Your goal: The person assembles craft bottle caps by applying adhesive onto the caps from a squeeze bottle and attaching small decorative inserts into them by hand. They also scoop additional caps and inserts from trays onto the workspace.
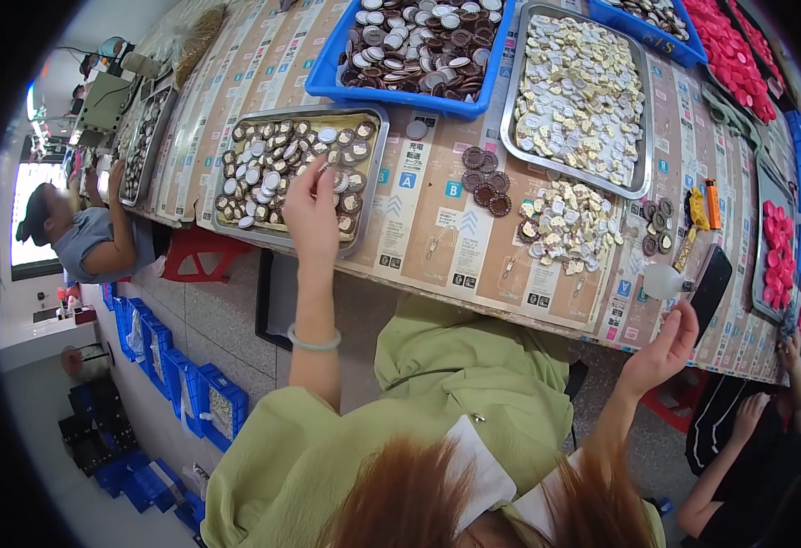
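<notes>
Tan printed counter point(441, 224) is loaded with rectangular metal trays point(379, 164), grey floor point(209, 320) below; left hand point(314, 215) and right hand point(663, 354) are curled, grip can't be told.

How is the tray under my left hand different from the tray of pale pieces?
The left tray holds many dark-rimmed pieces, while the right tray holds pale pieces. Your left hand is over the left tray; no hand is over the right tray. Both trays have silvery rims and lie on the table.
</notes>
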Demonstrator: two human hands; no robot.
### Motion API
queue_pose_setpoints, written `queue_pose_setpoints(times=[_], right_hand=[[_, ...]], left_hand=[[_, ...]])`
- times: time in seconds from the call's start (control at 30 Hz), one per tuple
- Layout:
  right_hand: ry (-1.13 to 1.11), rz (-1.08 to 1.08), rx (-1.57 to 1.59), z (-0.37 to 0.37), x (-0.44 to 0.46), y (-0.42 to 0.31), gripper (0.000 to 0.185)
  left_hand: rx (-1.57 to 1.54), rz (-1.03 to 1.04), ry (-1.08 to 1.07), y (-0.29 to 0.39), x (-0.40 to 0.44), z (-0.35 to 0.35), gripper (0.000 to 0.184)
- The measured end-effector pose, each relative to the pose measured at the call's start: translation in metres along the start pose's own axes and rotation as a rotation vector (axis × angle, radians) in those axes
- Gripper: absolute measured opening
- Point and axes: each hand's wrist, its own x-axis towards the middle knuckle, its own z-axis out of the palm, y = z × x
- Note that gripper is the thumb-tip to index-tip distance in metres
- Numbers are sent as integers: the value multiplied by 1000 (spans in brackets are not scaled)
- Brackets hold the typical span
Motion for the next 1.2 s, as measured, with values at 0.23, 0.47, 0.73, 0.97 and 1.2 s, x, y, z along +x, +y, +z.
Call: queue_pose_setpoints(times=[0.23,0.47,0.73,0.97,1.2], right_hand=[[-52,-39,-200,3,17,21,64],[-161,167,-25,7,29,52,44],[-323,240,279,34,-10,-26,41],[-622,420,465,54,-33,-50,50],[-494,375,316,47,-27,-73,45]], left_hand=[[-159,96,-244,38,-26,47,22],[25,486,-272,65,-70,101,17],[-799,-246,-712,86,-112,81,17],[-1066,-352,-977,105,-131,66,23],[-1549,-832,-1084,87,-119,64,31]])
